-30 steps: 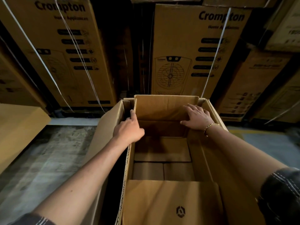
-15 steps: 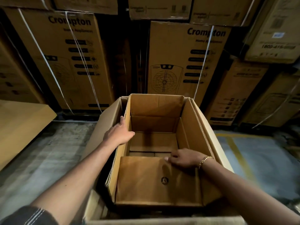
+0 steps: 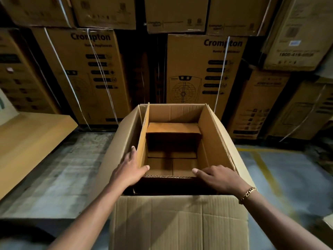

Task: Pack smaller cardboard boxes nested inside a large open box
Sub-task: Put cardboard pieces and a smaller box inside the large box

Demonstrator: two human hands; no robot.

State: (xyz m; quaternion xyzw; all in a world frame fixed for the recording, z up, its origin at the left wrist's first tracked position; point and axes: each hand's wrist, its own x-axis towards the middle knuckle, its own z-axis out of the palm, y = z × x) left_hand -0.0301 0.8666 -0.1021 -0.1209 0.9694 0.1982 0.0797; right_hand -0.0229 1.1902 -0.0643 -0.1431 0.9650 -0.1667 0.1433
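Starting at the left edge, a tan flat panel point(image 3: 30, 141) lies on the concrete floor point(image 3: 68, 174), with stacked Crompton cartons point(image 3: 84, 74) behind. Next comes the left wall of the large box point(image 3: 119, 141), which stands open with its near flap point(image 3: 178, 222) folded out toward the person. The left hand point(image 3: 128, 171) is laid in the gap just inside that wall. Its fingers point(image 3: 133, 150) are straight and together against the outer face of the smaller box point(image 3: 143, 141), and the thumb is spread apart across that box's near-left corner. The smaller box sits nested in the large one, open-topped, with its long axis running away from the person. It is set toward the far and right sides, so dark gaps show along its left and near sides. An inner flap point(image 3: 173, 128) is folded across its far end. The right hand point(image 3: 218, 177) rests on the near-right corner, fingers point(image 3: 198, 171) close together and gently bent over the rim. Its thumb is hidden, so I cannot tell whether it pinches the card. A gold bracelet point(image 3: 247, 193) circles that wrist, and a yellow line point(image 3: 261, 165) marks the floor beyond. The box lies squarely between the hands, each at a near corner and about equally close, so seating it probably calls for an even push from both.
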